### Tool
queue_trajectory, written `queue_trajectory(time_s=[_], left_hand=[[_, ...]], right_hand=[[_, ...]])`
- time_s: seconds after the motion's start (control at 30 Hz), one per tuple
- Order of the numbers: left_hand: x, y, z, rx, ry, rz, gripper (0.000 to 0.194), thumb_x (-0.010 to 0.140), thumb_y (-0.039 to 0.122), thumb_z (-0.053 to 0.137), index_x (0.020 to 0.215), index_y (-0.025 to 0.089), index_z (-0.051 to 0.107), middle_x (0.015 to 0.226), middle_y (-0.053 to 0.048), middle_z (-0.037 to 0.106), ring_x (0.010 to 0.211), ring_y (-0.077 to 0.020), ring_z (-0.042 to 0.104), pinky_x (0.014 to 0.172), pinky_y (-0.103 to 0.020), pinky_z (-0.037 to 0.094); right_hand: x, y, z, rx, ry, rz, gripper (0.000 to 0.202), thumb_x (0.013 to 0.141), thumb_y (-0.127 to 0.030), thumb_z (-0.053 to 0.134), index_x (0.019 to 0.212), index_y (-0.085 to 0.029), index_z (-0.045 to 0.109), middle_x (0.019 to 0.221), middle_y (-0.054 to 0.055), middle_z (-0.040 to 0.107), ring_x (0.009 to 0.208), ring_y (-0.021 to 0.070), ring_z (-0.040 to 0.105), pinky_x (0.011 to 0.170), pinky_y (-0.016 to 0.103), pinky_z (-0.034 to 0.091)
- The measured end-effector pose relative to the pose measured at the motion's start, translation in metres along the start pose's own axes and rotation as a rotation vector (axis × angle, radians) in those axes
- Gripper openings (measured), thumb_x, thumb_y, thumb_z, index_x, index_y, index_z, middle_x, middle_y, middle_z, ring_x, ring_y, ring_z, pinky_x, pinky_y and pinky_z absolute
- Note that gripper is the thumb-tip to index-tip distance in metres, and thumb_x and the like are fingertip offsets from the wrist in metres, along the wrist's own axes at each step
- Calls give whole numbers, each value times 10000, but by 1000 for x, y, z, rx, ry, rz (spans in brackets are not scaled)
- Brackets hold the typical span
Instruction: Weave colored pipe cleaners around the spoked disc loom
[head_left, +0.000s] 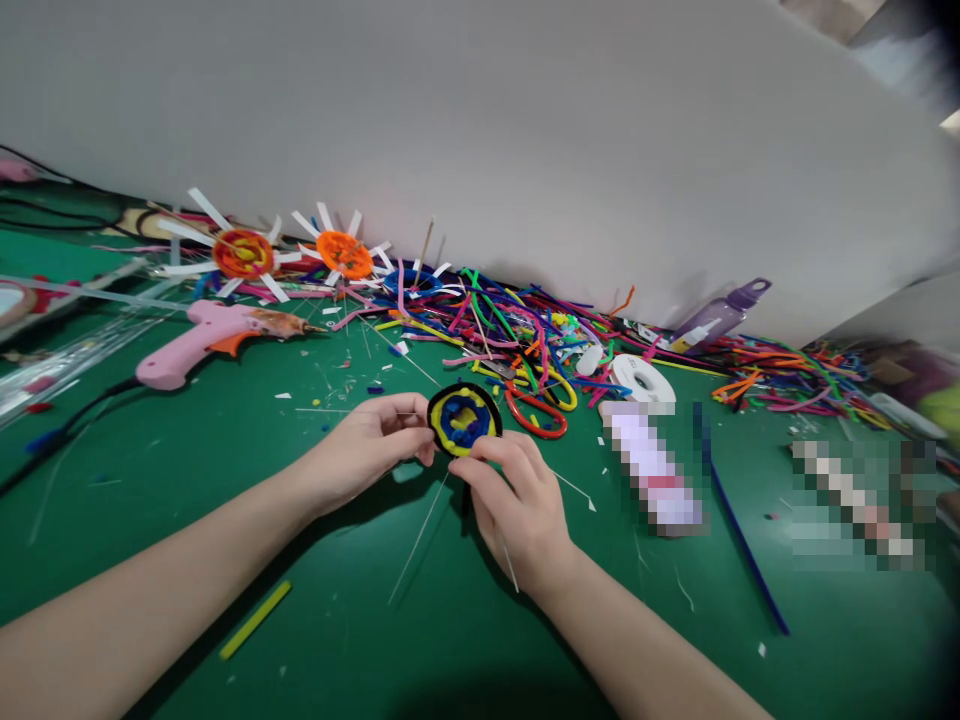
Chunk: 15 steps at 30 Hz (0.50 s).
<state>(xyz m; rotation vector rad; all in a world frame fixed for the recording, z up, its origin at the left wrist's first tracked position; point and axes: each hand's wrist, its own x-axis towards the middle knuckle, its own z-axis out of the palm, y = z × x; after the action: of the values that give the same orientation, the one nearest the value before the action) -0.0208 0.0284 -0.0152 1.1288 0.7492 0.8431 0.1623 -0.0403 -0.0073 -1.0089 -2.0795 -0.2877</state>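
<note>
The disc (463,424), round and so without a long axis, sits held between both hands, neither nearer. From the left hand (367,450) it lies toward 3 o'clock, those fingers pinching its left edge; from the right hand (525,510), whose fingers grasp its lower rim, toward 11. A black strand (466,500) points toward 6 o'clock, above the tabletop (337,630).

The disc (464,421) looks fuzzy, the tabletop (352,620) smooth.
</note>
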Motion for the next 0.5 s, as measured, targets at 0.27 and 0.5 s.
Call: queue_trajectory(time_s=[0.27, 0.5], left_hand=[[-1, 1, 2, 39, 31, -4, 64, 743, 187, 682, 766, 169, 625, 707, -9, 635, 628, -127, 570, 640, -271, 453], [-1, 9, 6, 61, 13, -64, 64, 637, 137, 617, 694, 162, 636, 735, -35, 655, 646, -129, 549, 630, -263, 440]], right_hand=[[-1, 0, 0, -32, -35, -42, 206, 905, -75, 519, 994, -197, 660, 934, 78, 660, 881, 198, 579, 806, 341, 535], [3, -3, -4, -53, -73, -96, 200, 910, -68, 509, 971, -183, 660, 920, 68, 674, 855, 187, 558, 827, 326, 536]])
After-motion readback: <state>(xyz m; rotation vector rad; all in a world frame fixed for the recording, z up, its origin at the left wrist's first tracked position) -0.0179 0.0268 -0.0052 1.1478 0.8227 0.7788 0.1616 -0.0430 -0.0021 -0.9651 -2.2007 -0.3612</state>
